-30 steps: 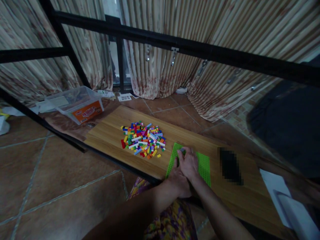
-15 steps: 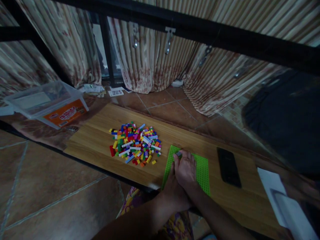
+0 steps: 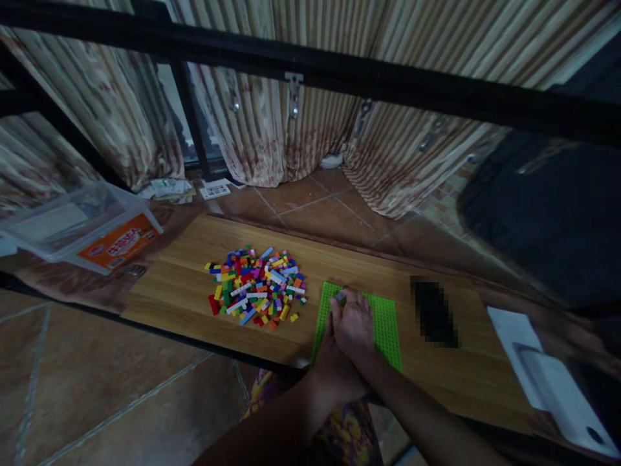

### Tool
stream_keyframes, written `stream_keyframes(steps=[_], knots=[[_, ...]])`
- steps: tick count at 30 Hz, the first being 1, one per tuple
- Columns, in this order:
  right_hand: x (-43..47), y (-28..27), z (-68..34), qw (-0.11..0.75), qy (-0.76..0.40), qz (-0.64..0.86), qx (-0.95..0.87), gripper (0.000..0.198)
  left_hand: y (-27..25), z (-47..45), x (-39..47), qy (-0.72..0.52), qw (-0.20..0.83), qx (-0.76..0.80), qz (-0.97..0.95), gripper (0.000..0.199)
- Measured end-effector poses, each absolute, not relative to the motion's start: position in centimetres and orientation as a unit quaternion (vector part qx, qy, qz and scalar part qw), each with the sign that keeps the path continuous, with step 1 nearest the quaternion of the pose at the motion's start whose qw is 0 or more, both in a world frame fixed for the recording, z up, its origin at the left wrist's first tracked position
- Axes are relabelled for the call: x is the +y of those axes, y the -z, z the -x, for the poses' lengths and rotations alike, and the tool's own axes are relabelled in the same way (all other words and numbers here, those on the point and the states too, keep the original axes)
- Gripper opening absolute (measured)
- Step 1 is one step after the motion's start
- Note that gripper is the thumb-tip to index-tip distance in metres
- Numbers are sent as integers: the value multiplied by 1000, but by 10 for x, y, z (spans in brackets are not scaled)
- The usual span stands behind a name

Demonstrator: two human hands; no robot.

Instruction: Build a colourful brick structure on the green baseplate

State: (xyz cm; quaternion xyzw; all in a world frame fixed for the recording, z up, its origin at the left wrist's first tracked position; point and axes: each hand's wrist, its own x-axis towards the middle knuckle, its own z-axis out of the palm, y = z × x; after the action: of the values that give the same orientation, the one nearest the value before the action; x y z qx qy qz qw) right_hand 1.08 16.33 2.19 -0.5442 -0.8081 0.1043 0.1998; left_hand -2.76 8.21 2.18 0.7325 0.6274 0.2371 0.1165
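Note:
A bright green studded baseplate lies on the wooden board, partly covered by my hands. My right hand rests across my left hand, back upward, with its fingers stretched loosely forward over the plate. Most of my left hand's fingers are hidden beneath it. By the fingertips sits a small greyish piece, too small and dim to name; whether a hand grips it cannot be seen. To the left of the plate, a spread pile of colourful toy building bricks lies apart from both hands.
The wooden board lies on a long low table. A clear plastic box with an orange label stands at the left end. Right of the plate lies a dark, pixelated object, then white papers. A dark bar crosses above, before curtains.
The view has shifted slightly, so the board and bricks appear a little further left. My hands keep the same overlapped pose on the baseplate.

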Motion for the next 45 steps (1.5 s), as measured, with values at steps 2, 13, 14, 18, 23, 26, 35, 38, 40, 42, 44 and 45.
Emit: stream_keyframes(steps=[2,13,14,18,23,26,35,38,40,42,44,45], knots=[[163,-22,-11,224,-120,533,-807,29,-23,28,83,-233,129,626,-733,69],[184,-18,-72,479,-250,535,-649,42,-25,37,83,-173,175,622,-743,117],[187,-18,-83,481,-247,543,-642,43,-27,38,84,-159,185,624,-742,116],[189,-15,-112,502,-267,554,-608,46,-36,34,97,-132,156,671,-713,84],[179,3,-118,559,-339,538,-532,44,-45,22,139,-144,88,691,-703,60],[176,9,-118,573,-345,537,-514,42,-43,16,164,-163,57,696,-697,57],[169,4,-116,542,-383,536,-522,41,-28,8,176,-198,12,693,-694,53],[167,4,-115,533,-385,542,-523,41,-29,8,177,-182,22,693,-697,52],[165,4,-114,527,-383,548,-525,41,-30,8,178,-170,27,696,-697,52],[164,2,-114,519,-378,555,-529,40,-31,8,179,-162,31,700,-695,52],[162,0,-114,511,-375,558,-536,39,-32,7,180,-157,34,700,-696,51],[162,-1,-114,507,-374,559,-539,38,-32,7,181,-155,36,699,-697,51]])
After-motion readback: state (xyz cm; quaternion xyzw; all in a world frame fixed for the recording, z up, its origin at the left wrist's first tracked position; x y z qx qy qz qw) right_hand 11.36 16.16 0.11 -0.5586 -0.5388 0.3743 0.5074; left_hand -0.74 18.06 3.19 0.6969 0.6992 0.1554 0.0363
